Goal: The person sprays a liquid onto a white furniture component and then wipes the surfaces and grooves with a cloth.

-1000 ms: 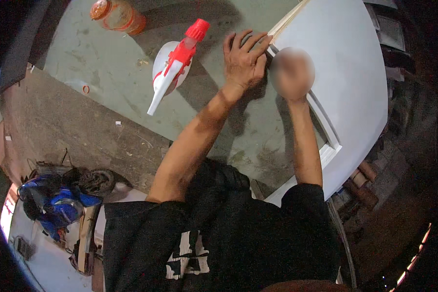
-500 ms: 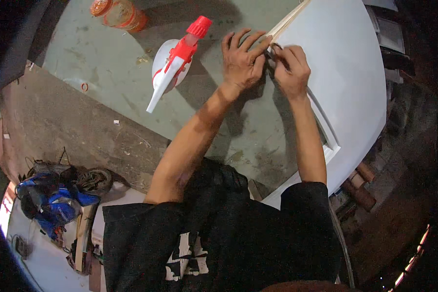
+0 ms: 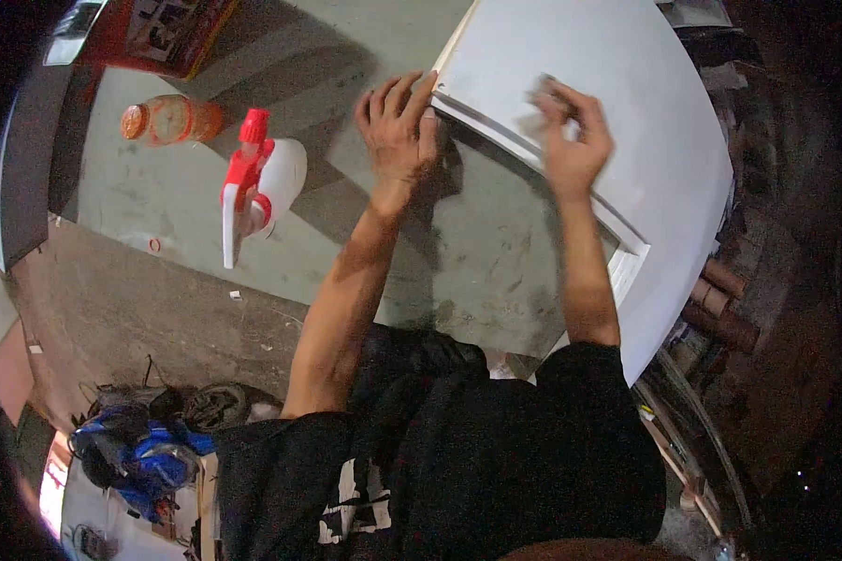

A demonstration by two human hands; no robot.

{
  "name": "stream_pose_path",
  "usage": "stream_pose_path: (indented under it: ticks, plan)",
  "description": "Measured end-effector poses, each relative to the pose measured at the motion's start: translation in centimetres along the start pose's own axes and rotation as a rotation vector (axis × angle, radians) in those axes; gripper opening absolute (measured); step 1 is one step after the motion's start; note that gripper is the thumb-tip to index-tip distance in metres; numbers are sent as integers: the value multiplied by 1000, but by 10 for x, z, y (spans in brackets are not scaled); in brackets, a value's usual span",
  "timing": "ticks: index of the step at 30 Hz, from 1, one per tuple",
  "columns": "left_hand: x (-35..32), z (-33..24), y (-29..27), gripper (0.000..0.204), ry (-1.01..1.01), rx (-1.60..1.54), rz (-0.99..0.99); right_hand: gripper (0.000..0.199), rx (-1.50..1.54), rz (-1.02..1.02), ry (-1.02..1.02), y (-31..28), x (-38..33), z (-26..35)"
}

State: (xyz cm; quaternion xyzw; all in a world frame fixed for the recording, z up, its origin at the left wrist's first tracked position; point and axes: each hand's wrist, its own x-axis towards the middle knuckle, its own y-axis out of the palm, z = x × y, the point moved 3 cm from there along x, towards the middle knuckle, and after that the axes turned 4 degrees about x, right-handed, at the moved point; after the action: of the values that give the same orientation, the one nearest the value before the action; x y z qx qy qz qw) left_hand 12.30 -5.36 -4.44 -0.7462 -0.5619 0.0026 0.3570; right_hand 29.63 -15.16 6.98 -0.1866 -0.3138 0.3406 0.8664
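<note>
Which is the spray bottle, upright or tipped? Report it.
Upright, apparently: from above, the spray bottle shows its trigger head over its white body.

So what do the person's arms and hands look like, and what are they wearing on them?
The left hand and right hand are bare, with no gloves. The forearms are uncovered too. Short, plain black sleeves belong to a black shirt, which has a pale, blocky print on it.
</note>
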Motion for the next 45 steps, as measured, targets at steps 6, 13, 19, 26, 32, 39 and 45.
stream_pose_path:
  ticks: [6,13,19,26,32,39,45]
  plan:
    - [-3,-3,-2,43,28,46,-23,21,-182,145,188,-68,-37,-68]
    - [-7,1,-2,44,25,81,-62,20,-217,241,-6,-67,-39,-79]
    - [-5,5,10,44,60,47,-114,19,-9,461,-519,121,27,-3]
    - [-4,4,-2,44,80,94,-55,20,195,188,-365,37,31,-15]
    - [-8,-3,4,50,69,138,-34,17,11,391,101,-95,-17,-107]
    - [-7,2,-5,47,40,162,-40,24,-32,436,-439,53,34,-54]
    - [-4,2,-4,45,58,175,3,10,496,641,165,140,101,13]
